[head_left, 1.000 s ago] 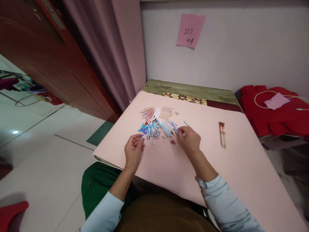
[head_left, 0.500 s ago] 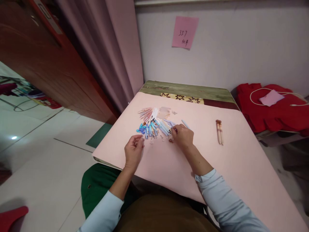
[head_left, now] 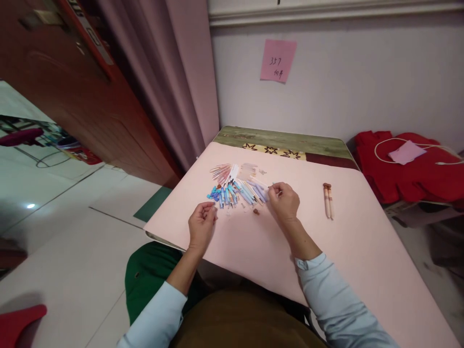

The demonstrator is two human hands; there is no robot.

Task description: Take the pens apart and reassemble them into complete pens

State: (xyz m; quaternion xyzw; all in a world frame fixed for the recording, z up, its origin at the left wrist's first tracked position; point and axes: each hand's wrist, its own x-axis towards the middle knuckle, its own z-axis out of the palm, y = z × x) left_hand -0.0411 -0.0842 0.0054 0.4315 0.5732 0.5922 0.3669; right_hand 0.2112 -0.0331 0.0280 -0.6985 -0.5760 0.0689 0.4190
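Note:
My left hand (head_left: 201,226) is held at the near left of a pile of pen parts, its fingers curled in a pinch; what they hold, if anything, I cannot make out. My right hand (head_left: 285,202) is closed at the pile's right side, thumb and fingertips pinching the end of a thin white pen refill (head_left: 258,182). Between the hands lie blue pen barrels (head_left: 227,195), pale lilac barrels (head_left: 258,188) and small blue caps (head_left: 214,194). Behind them are pinkish clear tubes (head_left: 222,171) and white refills (head_left: 234,171). One small brown piece (head_left: 256,211) rests in front.
Two pens with brown tops (head_left: 328,200) lie at the right on the pink-covered table (head_left: 348,270). A pink note (head_left: 278,60) is stuck on the wall behind. Red cloth with a white cable (head_left: 377,150) is at the far right, and a brown door (head_left: 108,121) stands left.
My right hand has lifted off the pile and moved slightly right, with a white refill now at its fingertips. The left hand stays almost still. The view has tilted up a little.

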